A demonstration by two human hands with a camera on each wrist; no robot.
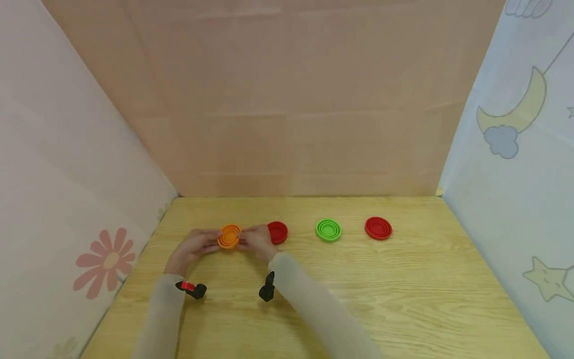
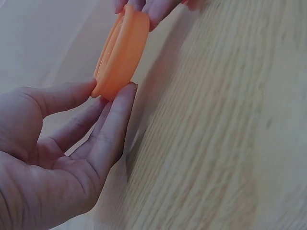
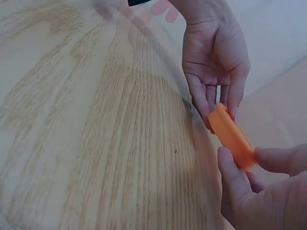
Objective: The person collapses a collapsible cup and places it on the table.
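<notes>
Between the two hands is an orange collapsible cup (image 1: pixel 230 235), folded flat into concentric rings. My left hand (image 1: pixel 197 245) pinches its left edge, thumb on the ringed face and fingers behind, as the left wrist view shows. On the opposite edge my right hand (image 1: pixel 257 239) pinches it the same way; the right wrist view has both grips on the orange cup (image 3: pixel 232 139). It is tilted and appears to be held just off the tabletop. Right beside the right hand lies a red folded cup (image 1: pixel 278 232), its left side partly hidden by that hand.
Farther right on the wooden table (image 1: pixel 403 289) lie a green folded cup (image 1: pixel 329 230) and another red folded cup (image 1: pixel 378 228), in a rough row. A tan backdrop (image 1: pixel 305 109) rises behind the table, with patterned panels on the left (image 1: pixel 49 164) and right (image 1: pixel 506 199).
</notes>
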